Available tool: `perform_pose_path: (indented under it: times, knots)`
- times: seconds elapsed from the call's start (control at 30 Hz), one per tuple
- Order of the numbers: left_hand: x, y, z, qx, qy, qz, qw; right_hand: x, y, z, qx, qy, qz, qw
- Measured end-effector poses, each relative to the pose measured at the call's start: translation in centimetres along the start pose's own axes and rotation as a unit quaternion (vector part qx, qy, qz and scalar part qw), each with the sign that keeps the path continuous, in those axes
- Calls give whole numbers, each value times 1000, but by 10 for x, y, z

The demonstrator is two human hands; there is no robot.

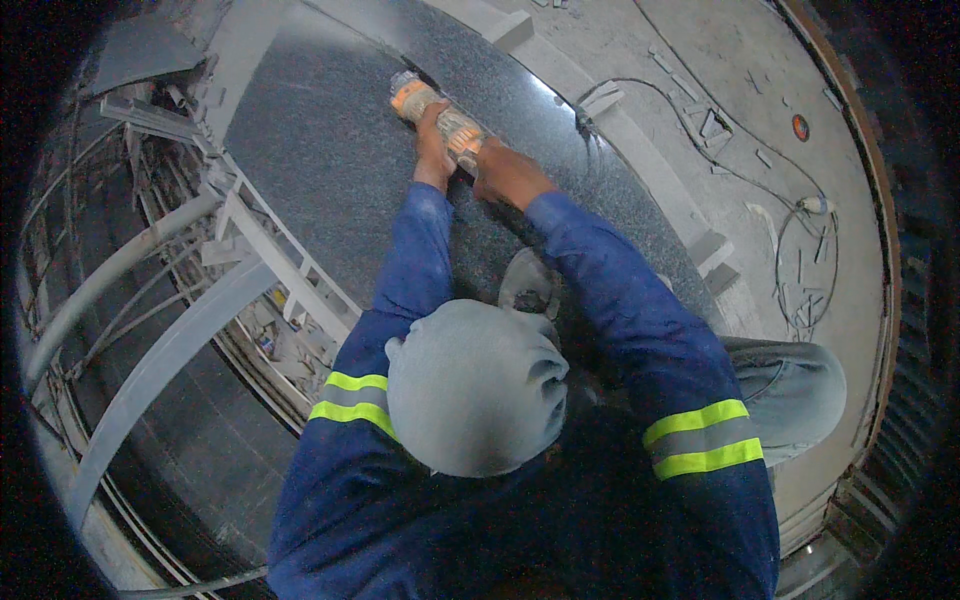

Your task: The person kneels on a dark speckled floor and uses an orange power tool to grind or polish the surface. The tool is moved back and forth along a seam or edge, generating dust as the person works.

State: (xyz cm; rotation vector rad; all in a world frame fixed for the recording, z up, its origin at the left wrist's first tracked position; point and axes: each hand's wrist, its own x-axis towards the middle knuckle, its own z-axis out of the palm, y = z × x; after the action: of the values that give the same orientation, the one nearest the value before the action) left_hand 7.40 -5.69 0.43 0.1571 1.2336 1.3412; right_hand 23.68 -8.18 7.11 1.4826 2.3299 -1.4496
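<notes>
Both my arms stretch forward over a dark grey speckled stone slab [325, 130]. An orange and grey angle grinder [458, 130], coated in pale dust, lies low against the slab with its head pointing to the far left. My left hand [432, 150] is wrapped round the middle of its body, the thumb on top. Farther back, my right hand [505, 172] grips the rear end. A dark line runs along the slab ahead of the grinder's head, with whitish dust hazing around it. The grinder's disc is hidden from this view.
My knee [475, 385] and shoe [530, 285] are close behind the grinder. Pale blocks [712, 252] line the slab's right edge. A cable [735, 172], stone offcuts and a small orange disc [800, 127] lie on the dusty floor. Metal rails [165, 350] stand to the left.
</notes>
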Motion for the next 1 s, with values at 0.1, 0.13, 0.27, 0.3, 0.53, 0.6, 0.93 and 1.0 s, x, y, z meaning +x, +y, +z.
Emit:
perform_pose_path:
  times: [0.1,0.13,0.27,0.3,0.53,0.6,0.93,1.0]
  knots:
    - [-5,2,5,-12,10,-14,1000,-1,3,3,-8,17,-8,1000]
    - [-10,-1,8,-16,21,-13,1000,-2,6,3,-13,24,-20,999]
    - [-27,-18,15,-11,55,-12,998,-36,4,-5,-5,-2,29,1000]
    - [-27,-21,12,-21,51,-8,998,-46,0,-10,-11,-8,35,999]
    - [-29,-20,12,-33,40,-8,999,-40,8,-1,-8,6,17,1000]
    - [-23,-16,10,-28,26,-4,999,-32,7,-1,-1,16,13,1000]
    - [-18,-8,11,-13,33,-13,999,-19,4,-1,5,14,12,1000]
    - [-34,-13,19,-16,47,-14,999,-38,0,-10,-15,4,17,1000]
